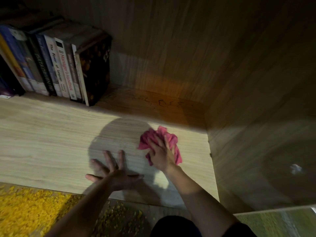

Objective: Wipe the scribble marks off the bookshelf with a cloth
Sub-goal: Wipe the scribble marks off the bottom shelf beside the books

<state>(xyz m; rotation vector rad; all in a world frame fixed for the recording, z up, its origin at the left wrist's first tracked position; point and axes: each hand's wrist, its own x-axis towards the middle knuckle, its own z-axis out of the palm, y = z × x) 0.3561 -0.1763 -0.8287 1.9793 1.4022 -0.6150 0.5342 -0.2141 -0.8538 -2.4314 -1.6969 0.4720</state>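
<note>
Far left at the bottom you've got a yellow shaggy rug on the floor, right up against the front edge of the bookshelf board. Above that, at the back left of the board, a row of books stands with the spines facing you. You can read "Data Driven", "The Power of Language" and "Manager's Handbook" on a few. The last one on the right of the row is a dark book with a floral cover.

Moving along, your left hand is flat on the pale wood near the front edge, palm down, fingers stretched and fanned wide, holding nothing. It sits inside a big round shadow. Just right of it, close but not touching, your right hand is on top of the pink cloth, fingers laid out over the bunched-up fabric and pressing it onto the board. Bits of cloth stick out past the fingertips and along the right side of the hand.

The scribble marks are further back, behind the cloth and well apart from it. They're a line of dark squiggles in the dim orange-ish strip close to where the board meets the back panel. Over to the right, the cloth is near the side panel but not against it. Bottom centre-right, a dark-clothed knee pokes in
</note>
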